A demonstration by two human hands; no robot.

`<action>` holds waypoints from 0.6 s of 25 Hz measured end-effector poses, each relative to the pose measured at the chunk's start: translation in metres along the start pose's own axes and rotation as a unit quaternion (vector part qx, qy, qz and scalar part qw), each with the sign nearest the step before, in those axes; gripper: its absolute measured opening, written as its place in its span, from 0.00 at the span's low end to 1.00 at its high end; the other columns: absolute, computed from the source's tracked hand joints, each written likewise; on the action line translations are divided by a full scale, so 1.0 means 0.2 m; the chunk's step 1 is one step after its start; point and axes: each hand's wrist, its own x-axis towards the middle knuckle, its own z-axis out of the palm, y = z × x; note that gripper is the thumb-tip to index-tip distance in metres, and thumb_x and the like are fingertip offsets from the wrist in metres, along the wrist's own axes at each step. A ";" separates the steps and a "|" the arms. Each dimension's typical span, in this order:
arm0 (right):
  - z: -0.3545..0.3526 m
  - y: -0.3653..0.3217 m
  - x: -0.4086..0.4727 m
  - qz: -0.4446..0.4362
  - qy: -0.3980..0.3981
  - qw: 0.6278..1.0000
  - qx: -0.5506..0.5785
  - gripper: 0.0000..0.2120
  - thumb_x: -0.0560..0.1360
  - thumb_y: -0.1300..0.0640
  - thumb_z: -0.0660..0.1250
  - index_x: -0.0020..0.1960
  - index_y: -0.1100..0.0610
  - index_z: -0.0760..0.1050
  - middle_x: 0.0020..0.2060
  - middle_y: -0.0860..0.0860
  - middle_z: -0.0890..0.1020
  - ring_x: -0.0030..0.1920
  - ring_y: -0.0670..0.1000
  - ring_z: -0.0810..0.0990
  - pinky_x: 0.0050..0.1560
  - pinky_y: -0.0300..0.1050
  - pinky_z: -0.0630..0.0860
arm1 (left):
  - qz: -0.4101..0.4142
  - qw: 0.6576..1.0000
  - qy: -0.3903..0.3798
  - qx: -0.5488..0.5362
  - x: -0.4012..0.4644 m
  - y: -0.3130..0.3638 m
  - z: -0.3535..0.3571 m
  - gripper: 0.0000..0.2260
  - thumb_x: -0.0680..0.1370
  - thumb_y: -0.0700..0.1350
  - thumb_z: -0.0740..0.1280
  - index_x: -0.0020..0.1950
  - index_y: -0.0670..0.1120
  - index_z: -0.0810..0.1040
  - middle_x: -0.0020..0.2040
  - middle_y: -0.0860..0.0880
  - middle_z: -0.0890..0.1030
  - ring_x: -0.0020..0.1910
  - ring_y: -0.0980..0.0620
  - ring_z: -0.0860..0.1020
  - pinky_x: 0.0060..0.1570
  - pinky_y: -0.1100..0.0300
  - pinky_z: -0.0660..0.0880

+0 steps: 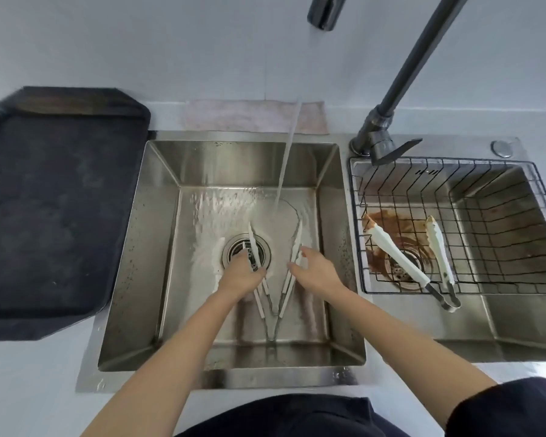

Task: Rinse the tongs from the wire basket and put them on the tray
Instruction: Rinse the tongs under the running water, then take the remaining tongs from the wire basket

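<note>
A pair of white-armed metal tongs (pixel 283 298) lies spread in a V in the left sink (pixel 158 247), tips pointing away under the running water (pixel 284 171). My left hand (pixel 240 275) grips its left arm over the drain. My right hand (pixel 316 272) pinches its right arm with thumb and fingers. A second pair of white tongs (pixel 397 257), tips smeared brown, rests in the black wire basket (pixel 486 160) over the right sink. The dark tray (pixel 60 200) sits on the counter left of the sink, with nothing on it.
A dark faucet (pixel 407 74) rises between the two sinks, its spout over the left one. A pale cloth (pixel 256 116) lies behind the left sink. Brown residue stains the right sink floor (pixel 391 222) around its drain.
</note>
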 end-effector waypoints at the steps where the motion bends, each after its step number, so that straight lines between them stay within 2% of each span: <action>1: -0.03 -0.02 -0.02 -0.025 0.008 0.999 -0.018 0.31 0.77 0.47 0.60 0.75 0.58 0.57 0.73 0.56 0.65 0.72 0.56 0.64 0.69 0.47 0.63 | 0.015 1.000 0.002 0.026 0.00 0.01 -0.02 0.23 0.74 0.51 0.62 0.66 0.43 0.70 0.64 0.44 0.76 0.61 0.42 0.75 0.57 0.56 0.72; 3: -0.09 -0.07 -0.08 -0.072 0.034 0.995 -0.053 0.31 0.77 0.46 0.60 0.75 0.57 0.58 0.74 0.54 0.64 0.73 0.55 0.64 0.70 0.49 0.63 | 0.047 0.994 0.017 0.097 -0.03 0.06 -0.06 0.29 0.70 0.57 0.61 0.67 0.44 0.69 0.66 0.44 0.74 0.64 0.43 0.73 0.62 0.50 0.71; 6: -0.20 -0.12 -0.14 -0.136 0.076 0.983 -0.098 0.30 0.76 0.45 0.60 0.74 0.56 0.59 0.74 0.54 0.64 0.73 0.55 0.63 0.72 0.52 0.62 | 0.075 0.975 0.038 0.207 -0.14 0.20 -0.14 0.29 0.75 0.55 0.61 0.73 0.44 0.60 0.74 0.42 0.64 0.73 0.43 0.63 0.69 0.47 0.63; 9: -0.33 -0.12 -0.21 -0.177 0.112 0.971 -0.114 0.30 0.76 0.45 0.60 0.74 0.56 0.59 0.74 0.54 0.64 0.73 0.54 0.63 0.71 0.50 0.62 | 0.105 0.958 0.077 0.257 -0.22 0.35 -0.17 0.31 0.77 0.54 0.59 0.76 0.45 0.53 0.77 0.43 0.56 0.76 0.44 0.56 0.73 0.45 0.56; 12: -0.46 -0.05 -0.26 -0.189 0.140 0.964 -0.126 0.31 0.76 0.45 0.61 0.74 0.55 0.59 0.74 0.53 0.63 0.74 0.53 0.61 0.72 0.50 0.61 | 0.136 0.946 0.087 0.282 -0.28 0.49 -0.15 0.31 0.77 0.55 0.58 0.77 0.47 0.52 0.78 0.44 0.55 0.76 0.44 0.54 0.73 0.45 0.54; 15: -0.57 0.06 -0.30 -0.180 0.159 0.961 -0.138 0.31 0.75 0.44 0.61 0.74 0.55 0.59 0.74 0.53 0.63 0.74 0.54 0.60 0.72 0.52 0.60 | 0.163 0.939 0.085 0.291 -0.32 0.63 -0.06 0.30 0.78 0.54 0.58 0.76 0.46 0.53 0.77 0.44 0.58 0.75 0.44 0.57 0.72 0.45 0.56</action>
